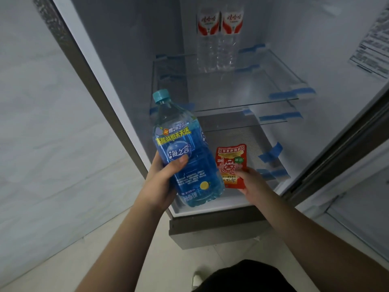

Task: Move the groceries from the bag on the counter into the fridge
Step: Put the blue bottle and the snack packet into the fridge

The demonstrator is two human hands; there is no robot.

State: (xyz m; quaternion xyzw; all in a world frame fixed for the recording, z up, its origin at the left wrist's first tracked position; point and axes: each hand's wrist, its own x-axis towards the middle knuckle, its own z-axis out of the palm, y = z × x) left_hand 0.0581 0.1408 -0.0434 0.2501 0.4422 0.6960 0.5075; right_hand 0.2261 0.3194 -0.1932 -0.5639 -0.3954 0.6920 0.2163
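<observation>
Holding two groceries in front of the open fridge, you have one in each hand. Your left hand wraps around the lower half of a large blue drink bottle, thumb pressed across its label and fingers curled behind it; the bottle leans slightly to the left, its teal cap uppermost. Your right hand pinches the lower right corner of a small red snack packet, which stands upright just beside the bottle, on its right. Both items hang in the air in front of the fridge's lower section, over the ribbed bottom tray, and neither rests on anything.

Inside, two clear water bottles with red and white labels stand side by side at the back of a glass shelf. Strips of blue tape hold the shelf edges. The fridge door stands open on your right, and a pale tiled wall lies to your left.
</observation>
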